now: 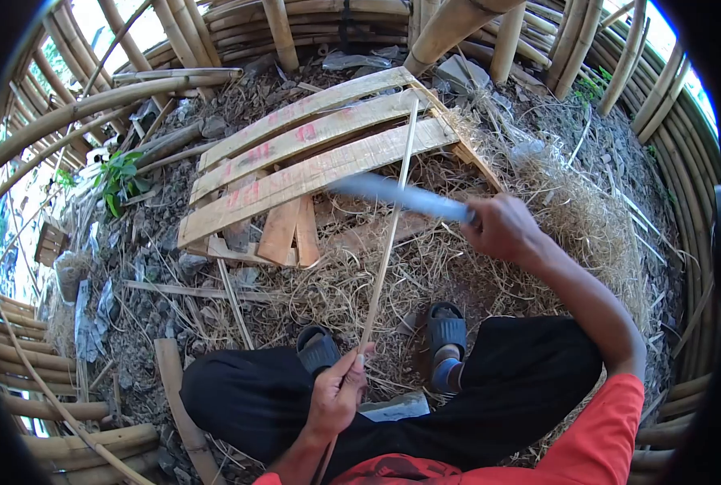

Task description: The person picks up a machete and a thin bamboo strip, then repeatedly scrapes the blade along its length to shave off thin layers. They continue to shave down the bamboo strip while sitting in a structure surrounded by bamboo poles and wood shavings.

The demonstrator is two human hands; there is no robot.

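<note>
My left hand (338, 396) is closed round the lower part of a long thin bamboo strip (383, 259), low between my knees. The strip slants upward, and its far end overlaps the slats of a wooden crate panel (312, 174). In my right hand (503, 229) is the handle of a machete (413, 200). Its broad grey blade is smeared by motion, points left and crosses the strip just below the panel's lowest slat. Red marks show on the pale slats, which rest tilted over the ground.
Curly bamboo shavings (594, 218) cover the ground around my sandals (447, 327). Bamboo poles (465, 28) fence the space. At left are a green plant (122, 179), stones and plastic scraps. A flat wooden board (184, 404) lies beside my left knee.
</note>
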